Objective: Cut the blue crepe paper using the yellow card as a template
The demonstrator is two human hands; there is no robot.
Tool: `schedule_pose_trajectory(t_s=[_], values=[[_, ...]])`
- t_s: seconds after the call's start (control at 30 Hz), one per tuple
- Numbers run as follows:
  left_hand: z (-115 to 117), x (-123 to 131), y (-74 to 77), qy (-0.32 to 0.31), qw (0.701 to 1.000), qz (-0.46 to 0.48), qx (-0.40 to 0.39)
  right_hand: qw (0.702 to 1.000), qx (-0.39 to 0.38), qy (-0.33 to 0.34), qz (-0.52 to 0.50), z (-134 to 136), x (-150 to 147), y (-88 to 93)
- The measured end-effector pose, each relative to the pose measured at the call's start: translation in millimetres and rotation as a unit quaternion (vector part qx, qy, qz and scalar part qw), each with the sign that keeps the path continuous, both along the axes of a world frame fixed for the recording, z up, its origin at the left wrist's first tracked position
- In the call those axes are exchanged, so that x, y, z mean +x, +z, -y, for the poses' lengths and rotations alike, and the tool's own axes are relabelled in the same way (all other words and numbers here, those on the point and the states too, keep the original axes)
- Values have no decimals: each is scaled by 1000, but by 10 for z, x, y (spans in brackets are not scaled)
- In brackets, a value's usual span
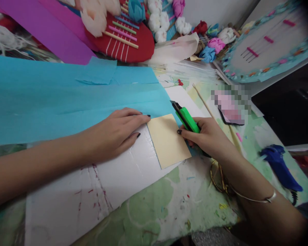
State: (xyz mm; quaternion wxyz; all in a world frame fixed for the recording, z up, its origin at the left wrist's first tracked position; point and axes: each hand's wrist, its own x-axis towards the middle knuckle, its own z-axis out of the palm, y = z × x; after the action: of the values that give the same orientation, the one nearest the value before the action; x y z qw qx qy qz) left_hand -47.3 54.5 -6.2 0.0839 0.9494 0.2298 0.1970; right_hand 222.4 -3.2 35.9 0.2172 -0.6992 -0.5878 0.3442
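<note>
A pale yellow card lies partly on a white board and at the lower edge of a sheet of blue paper. My left hand rests flat with its fingers stretched out, and the index fingertip touches the card's upper left corner. In my right hand is a green box cutter, its black tip pointing up and to the left over the blue paper. The thumb of that hand is at the card's right edge. Other fingers are hidden behind the cutter and palm.
A blue glue gun and a phone lie at right, with golden-handled scissors under my right wrist. A thin stick lies beyond the hand. Red felt craft and paper flowers crowd the back.
</note>
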Motion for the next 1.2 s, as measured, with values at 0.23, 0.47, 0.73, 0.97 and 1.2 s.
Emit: schedule_pose_trajectory(t_s=[0.23,0.47,0.73,0.97,1.2], values=[[-5,4,23,-12,1000,-1,11,1000,-3,-3,5,2,-21,11],[-22,1,6,-26,999,10,46,1000,5,3,10,2,-1,-7],[-14,0,22,-29,998,4,47,1000,8,6,22,6,-7,3],[-14,3,23,-27,999,5,37,1000,11,10,21,6,-1,0],[-6,10,43,-18,999,-6,31,1000,5,13,21,-3,-9,14]])
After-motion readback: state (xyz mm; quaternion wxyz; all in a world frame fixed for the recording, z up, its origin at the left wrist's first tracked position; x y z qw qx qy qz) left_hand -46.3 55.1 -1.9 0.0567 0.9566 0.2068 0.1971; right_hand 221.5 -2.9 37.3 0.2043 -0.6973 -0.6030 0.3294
